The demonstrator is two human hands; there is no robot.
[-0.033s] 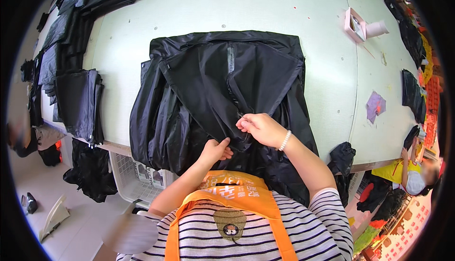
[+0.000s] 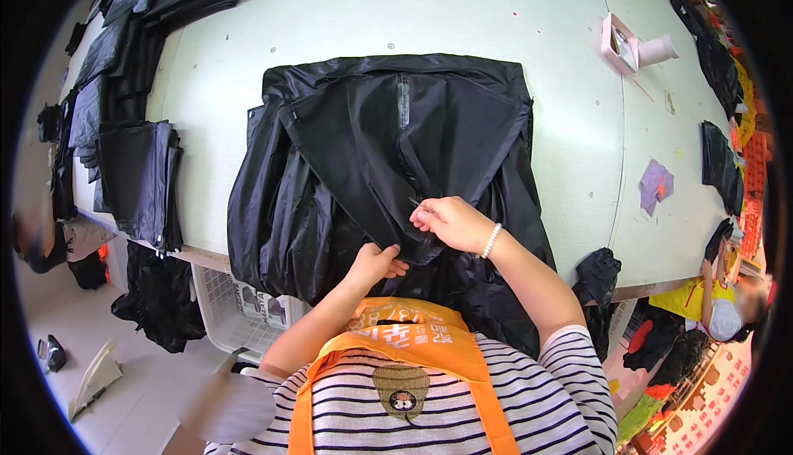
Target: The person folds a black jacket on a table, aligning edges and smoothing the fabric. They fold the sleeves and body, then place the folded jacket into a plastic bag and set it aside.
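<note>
A black coat of thin, slightly shiny cloth (image 2: pixel 273 207) lies spread in front of me, with a pointed, hood-like panel (image 2: pixel 450 137) on top. A seam with a shiny grey strip (image 2: pixel 404 104) runs down the panel's middle. At the panel's lower left edge, my left hand (image 2: pixel 376 263) is closed, thumb and fingers pinching the cloth. My right hand (image 2: pixel 450 220) is closed over the lower end of the seam. A small dark tip pokes out beside its fingers; what it belongs to is hidden.
The coat rests on a pale table (image 2: pixel 330 9). Folded black garments (image 2: pixel 136 178) are stacked at the left. A pink box (image 2: pixel 619 42) and a purple scrap (image 2: pixel 655 185) lie to the right. Below the table's left edge stands a white basket (image 2: pixel 216 310). Another person (image 2: pixel 717 302) is at far right.
My right hand has shifted very slightly to the left. The left hand and the coat look nearly the same.
</note>
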